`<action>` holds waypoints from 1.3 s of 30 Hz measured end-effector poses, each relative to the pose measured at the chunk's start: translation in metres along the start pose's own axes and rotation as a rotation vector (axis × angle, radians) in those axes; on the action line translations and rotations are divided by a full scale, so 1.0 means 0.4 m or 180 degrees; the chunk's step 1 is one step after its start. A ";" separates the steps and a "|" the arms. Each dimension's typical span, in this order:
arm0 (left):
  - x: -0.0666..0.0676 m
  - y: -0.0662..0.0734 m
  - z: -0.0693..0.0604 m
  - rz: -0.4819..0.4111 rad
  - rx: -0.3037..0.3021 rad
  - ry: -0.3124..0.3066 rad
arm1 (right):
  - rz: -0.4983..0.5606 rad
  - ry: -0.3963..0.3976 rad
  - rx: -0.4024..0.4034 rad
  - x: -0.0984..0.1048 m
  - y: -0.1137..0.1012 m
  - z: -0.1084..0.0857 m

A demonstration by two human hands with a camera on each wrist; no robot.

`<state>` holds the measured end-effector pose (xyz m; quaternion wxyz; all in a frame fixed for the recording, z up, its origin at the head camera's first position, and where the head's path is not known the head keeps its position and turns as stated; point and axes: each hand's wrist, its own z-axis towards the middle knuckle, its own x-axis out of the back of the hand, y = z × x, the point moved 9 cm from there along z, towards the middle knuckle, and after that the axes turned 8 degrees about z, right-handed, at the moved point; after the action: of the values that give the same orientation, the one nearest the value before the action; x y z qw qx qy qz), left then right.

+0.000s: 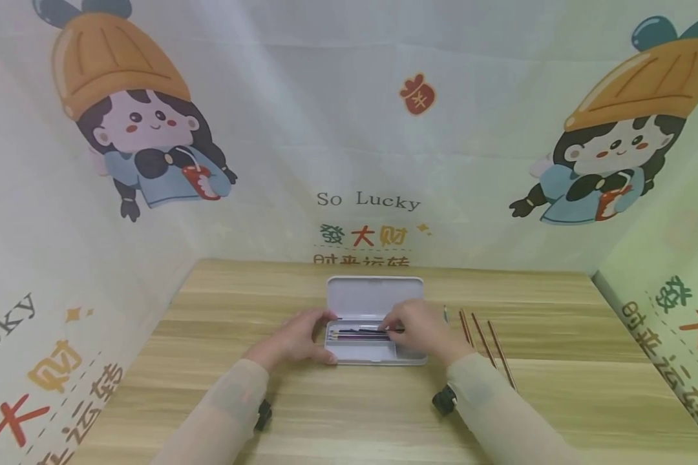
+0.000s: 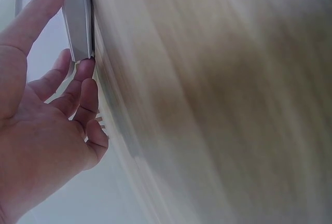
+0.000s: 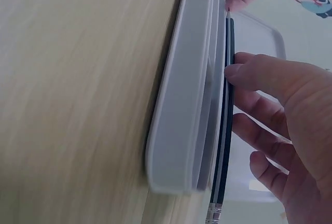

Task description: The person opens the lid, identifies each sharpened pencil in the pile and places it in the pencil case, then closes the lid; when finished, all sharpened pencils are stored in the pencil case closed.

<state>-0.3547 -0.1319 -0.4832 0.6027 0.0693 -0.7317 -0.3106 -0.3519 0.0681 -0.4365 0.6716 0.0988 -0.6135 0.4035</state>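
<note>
A light grey pencil case (image 1: 360, 352) lies with its lid (image 1: 375, 297) raised at the back. Several pencils (image 1: 349, 336) lie in its rear compartment. My left hand (image 1: 296, 337) holds the case's left end, thumb at the front corner and fingers at the back; the left wrist view shows fingertips against the case's end (image 2: 80, 32). Over the right half of the case, my right hand (image 1: 421, 326) pinches a dark pencil (image 3: 224, 130) between thumb and fingers. That pencil runs lengthwise along the case, its metal ferrule (image 3: 214, 212) past the right end.
Right of the case, several reddish-brown pencils (image 1: 503, 355) lie on the wooden table (image 1: 337, 413), partly behind my right forearm. A short bluish tip (image 1: 445, 314) shows beside my right hand. Printed cloth (image 1: 372, 142) hangs behind and at both sides.
</note>
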 end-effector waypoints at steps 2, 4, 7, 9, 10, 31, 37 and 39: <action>0.002 0.002 0.001 -0.0020 0.0004 -0.0009 | 0.0004 -0.0047 -0.0049 -0.006 -0.005 0.014; 0.002 0.003 0.002 -0.0017 0.0013 -0.0022 | 0.0025 -0.0108 -0.0071 -0.013 -0.012 0.030; 0.003 0.003 0.003 0.0001 0.0010 -0.0019 | 0.0012 -0.0192 -0.0045 -0.025 -0.023 0.050; 0.003 0.004 0.004 0.0018 -0.0003 -0.0019 | -0.0033 -0.0203 0.0040 -0.033 -0.032 0.061; 0.003 0.004 0.005 0.0020 -0.0012 -0.0017 | -0.0056 -0.0201 0.0080 -0.037 -0.036 0.066; -0.001 0.008 0.007 0.0051 -0.0154 -0.0010 | 0.0191 0.0006 -0.0060 -0.046 -0.010 0.058; 0.001 0.003 0.004 0.0092 -0.0119 0.0014 | 0.0291 0.0045 -0.0292 -0.022 0.025 0.020; 0.003 0.004 0.001 0.0092 -0.0124 0.0011 | 0.0354 0.0053 -0.0426 -0.013 0.041 0.006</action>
<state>-0.3550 -0.1309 -0.4815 0.6097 0.0475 -0.7254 -0.3160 -0.3639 0.0750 -0.4467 0.6584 0.0161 -0.6380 0.3991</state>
